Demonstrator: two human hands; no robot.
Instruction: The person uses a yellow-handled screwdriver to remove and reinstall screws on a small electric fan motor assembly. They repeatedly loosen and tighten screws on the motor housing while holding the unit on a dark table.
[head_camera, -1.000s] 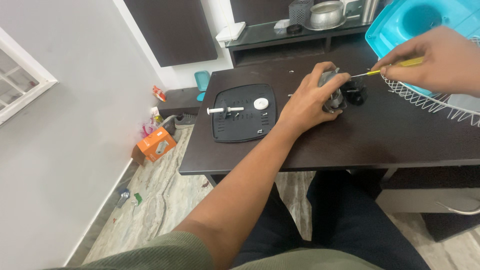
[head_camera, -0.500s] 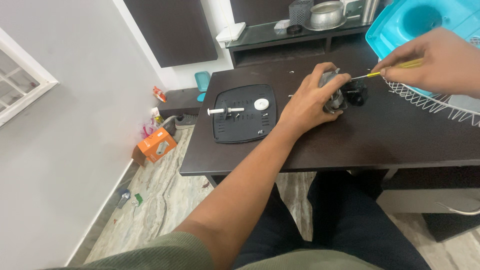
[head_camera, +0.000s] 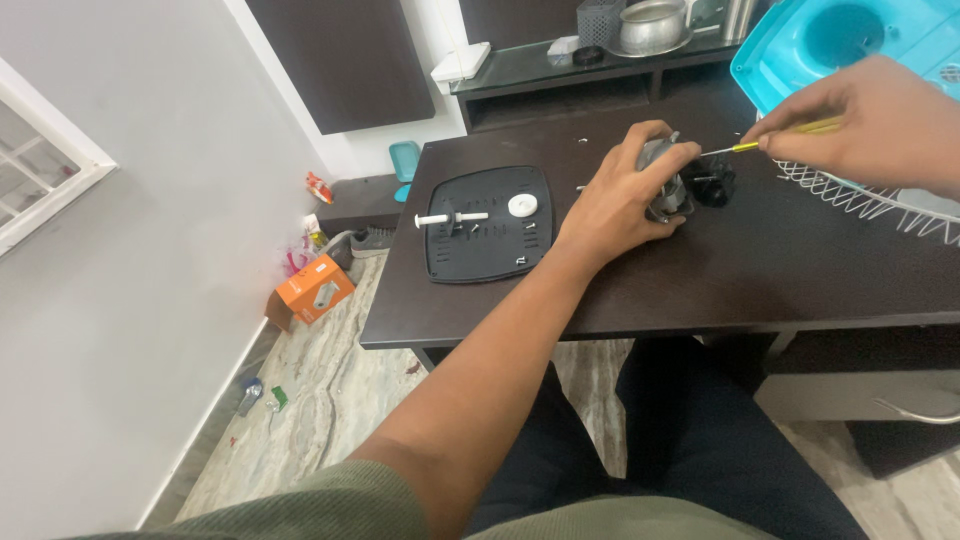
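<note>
On the dark counter (head_camera: 800, 270), my left hand (head_camera: 615, 205) clamped the grey motor part (head_camera: 668, 190) firmly while my right hand (head_camera: 865, 125) pinched the yellow-handled screwdriver (head_camera: 790, 135), best kept square to the screw.

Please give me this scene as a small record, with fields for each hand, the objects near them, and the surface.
left hand: left hand grips a small grey and black motor part on the table
right hand: right hand holds a thin yellow-handled screwdriver, tip pointing toward the part
surface: dark brown wooden table
left of part: black square plastic cover carrying a white rod and a white round cap
right side: white wire grille; turquoise plastic fan housing
floor: orange cardboard box
</note>
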